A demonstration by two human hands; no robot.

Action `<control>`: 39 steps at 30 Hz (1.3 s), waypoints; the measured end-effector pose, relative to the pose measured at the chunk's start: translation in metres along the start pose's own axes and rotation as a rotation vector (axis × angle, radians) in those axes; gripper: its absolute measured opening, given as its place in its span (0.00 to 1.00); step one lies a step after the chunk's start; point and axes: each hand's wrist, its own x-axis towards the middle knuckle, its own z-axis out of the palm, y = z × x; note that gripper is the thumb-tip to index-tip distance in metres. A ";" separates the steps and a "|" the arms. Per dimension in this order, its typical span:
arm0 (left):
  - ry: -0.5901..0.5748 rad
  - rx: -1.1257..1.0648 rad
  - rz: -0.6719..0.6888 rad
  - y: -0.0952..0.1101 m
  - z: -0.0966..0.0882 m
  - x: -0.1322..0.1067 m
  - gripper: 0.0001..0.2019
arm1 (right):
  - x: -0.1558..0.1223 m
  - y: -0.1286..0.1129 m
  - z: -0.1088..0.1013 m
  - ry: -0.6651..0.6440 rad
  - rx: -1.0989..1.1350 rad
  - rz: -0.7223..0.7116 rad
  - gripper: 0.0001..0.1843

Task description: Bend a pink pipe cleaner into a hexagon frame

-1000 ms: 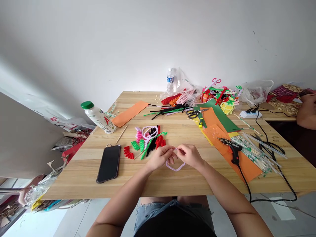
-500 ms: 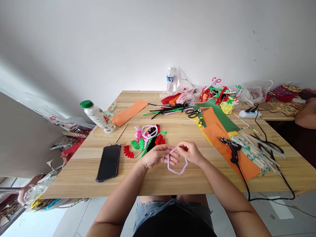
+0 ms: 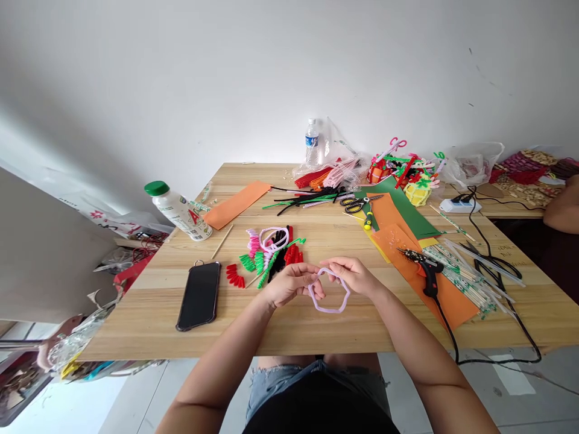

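Observation:
Over the near middle of the wooden table (image 3: 149,313), both my hands hold a pale purple pipe cleaner (image 3: 329,308) bent into a closed hexagon-like ring. My left hand (image 3: 289,283) pinches its left side. My right hand (image 3: 353,274) pinches its top, where the ends meet. Just beyond my hands lies a heap of curled pipe cleaner pieces (image 3: 269,253) in pink, green, black and red.
A black phone (image 3: 199,295) lies at the left, a green-capped bottle (image 3: 177,211) beyond it. A glue gun (image 3: 425,270) with its cord rests on orange paper (image 3: 447,298) at the right. Scissors (image 3: 359,204), a water bottle (image 3: 311,143), straight pipe cleaners and finished figures (image 3: 402,172) sit at the back. Another person's arm (image 3: 563,211) shows at the far right.
The purple ring has been turned and opened out from a flat loop into a wider hexagon. My hands stayed in the same spot, my right hand shifting along the ring's top.

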 end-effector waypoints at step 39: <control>0.241 0.074 0.005 -0.011 -0.010 0.013 0.18 | 0.003 -0.004 -0.007 -0.048 0.480 0.271 0.18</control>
